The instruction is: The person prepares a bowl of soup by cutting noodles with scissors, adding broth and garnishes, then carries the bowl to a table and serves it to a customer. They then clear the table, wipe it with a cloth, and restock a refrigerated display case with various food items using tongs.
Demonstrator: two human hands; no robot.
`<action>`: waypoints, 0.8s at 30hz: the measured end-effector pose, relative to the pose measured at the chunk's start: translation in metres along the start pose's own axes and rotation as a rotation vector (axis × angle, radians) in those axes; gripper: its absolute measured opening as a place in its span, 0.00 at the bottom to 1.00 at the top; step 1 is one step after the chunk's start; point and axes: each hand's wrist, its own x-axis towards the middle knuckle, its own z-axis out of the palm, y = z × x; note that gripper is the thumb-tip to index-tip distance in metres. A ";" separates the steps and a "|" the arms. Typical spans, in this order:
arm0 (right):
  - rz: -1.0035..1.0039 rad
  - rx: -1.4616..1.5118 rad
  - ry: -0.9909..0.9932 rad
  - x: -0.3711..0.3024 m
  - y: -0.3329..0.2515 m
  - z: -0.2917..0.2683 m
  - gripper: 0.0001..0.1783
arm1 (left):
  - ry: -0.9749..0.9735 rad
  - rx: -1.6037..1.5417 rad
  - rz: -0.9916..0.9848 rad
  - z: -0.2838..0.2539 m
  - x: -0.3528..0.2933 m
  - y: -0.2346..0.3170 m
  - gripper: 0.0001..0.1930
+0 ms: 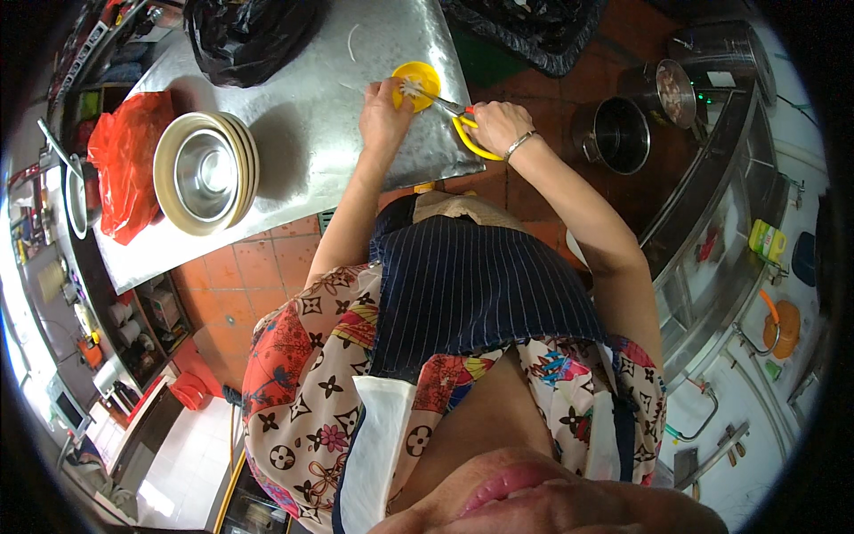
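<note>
Over the table's right end, my right hand (500,127) is closed round the handles of a pair of scissors (442,103) with yellow and red grips. Their metal blades point left to a pale, whitish piece (410,86) with small prongs, too small to name. My left hand (385,111) pinches that piece from the left, its fingertips partly hidden. Directly beneath is a small round yellow bowl (421,70); whether the piece touches its inside I cannot tell.
The metal table (311,133) carries a stack of cream bowls (163,182) with a steel one inside, a red plastic bag (132,160) and a black bag (245,40). Dark pots (621,135) stand right on the tiled floor. A sink counter (712,258) runs along the right.
</note>
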 end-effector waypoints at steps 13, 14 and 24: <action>-0.048 -0.087 -0.002 0.000 -0.005 -0.019 0.13 | -0.329 0.490 0.630 -0.003 0.051 0.004 0.07; -0.061 -0.101 -0.005 0.001 -0.007 -0.021 0.12 | -0.352 0.509 0.612 0.000 0.053 0.003 0.07; 0.026 -0.103 -0.167 0.008 -0.027 -0.037 0.13 | -0.383 0.245 0.414 0.003 0.070 0.000 0.07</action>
